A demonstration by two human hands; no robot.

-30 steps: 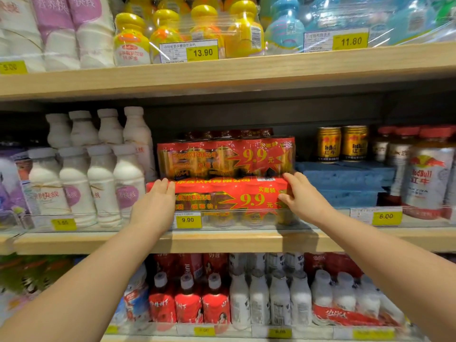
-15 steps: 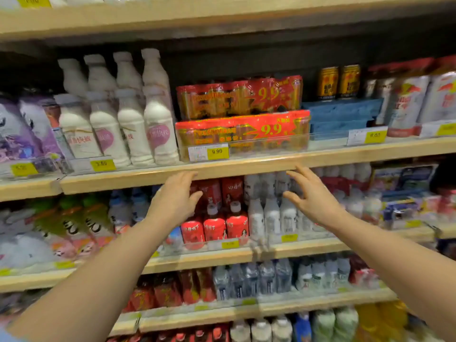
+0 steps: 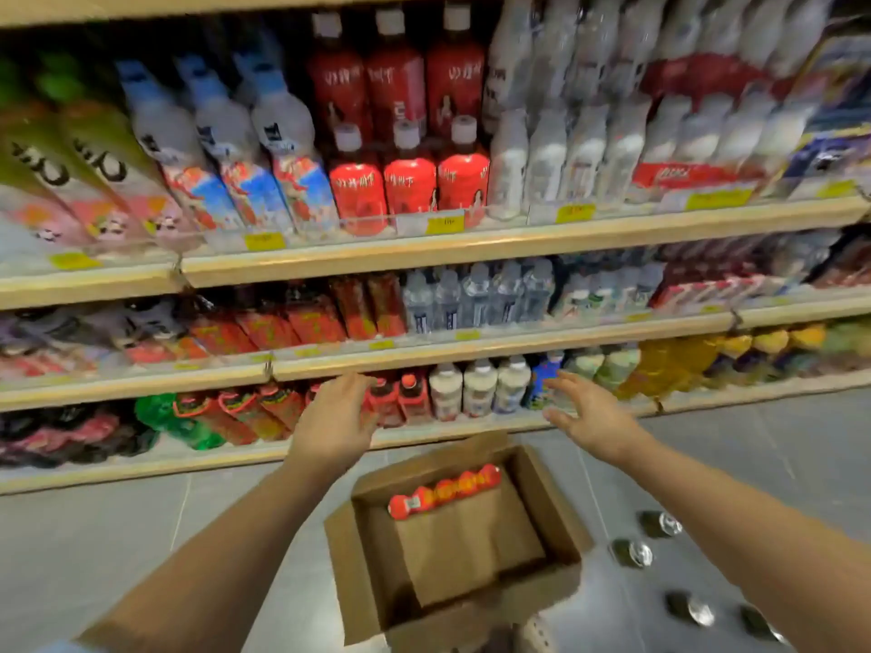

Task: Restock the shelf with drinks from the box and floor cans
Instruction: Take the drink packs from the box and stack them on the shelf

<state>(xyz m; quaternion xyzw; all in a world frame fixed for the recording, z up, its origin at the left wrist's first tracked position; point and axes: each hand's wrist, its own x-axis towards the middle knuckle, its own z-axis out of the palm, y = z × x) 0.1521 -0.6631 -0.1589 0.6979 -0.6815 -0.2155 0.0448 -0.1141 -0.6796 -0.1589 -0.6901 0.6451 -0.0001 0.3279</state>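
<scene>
An open cardboard box point(image 3: 556, 525) sits on the grey floor below me. One red wrapped pack of drinks point(image 3: 443, 494) lies along its far side. Several dark cans point(image 3: 631, 553) stand on the floor to the right of the box. My left hand point(image 3: 337, 419) and my right hand point(image 3: 591, 417) hover above the box, both empty with fingers spread, in front of the lowest shelf point(image 3: 424, 435). The shelves above carry rows of bottles.
Red bottles point(image 3: 410, 181) and white bottles point(image 3: 546, 162) fill the upper shelf. Clear water bottles point(image 3: 476, 294) stand on the middle shelf. Yellow bottles point(image 3: 669, 360) line the lowest shelf at the right. Grey floor tiles point(image 3: 141, 534) spread left of the box.
My hands have left the red multipack on the upper shelf and dropped down toward the box. The view has tilted down from the shelf to the floor.
</scene>
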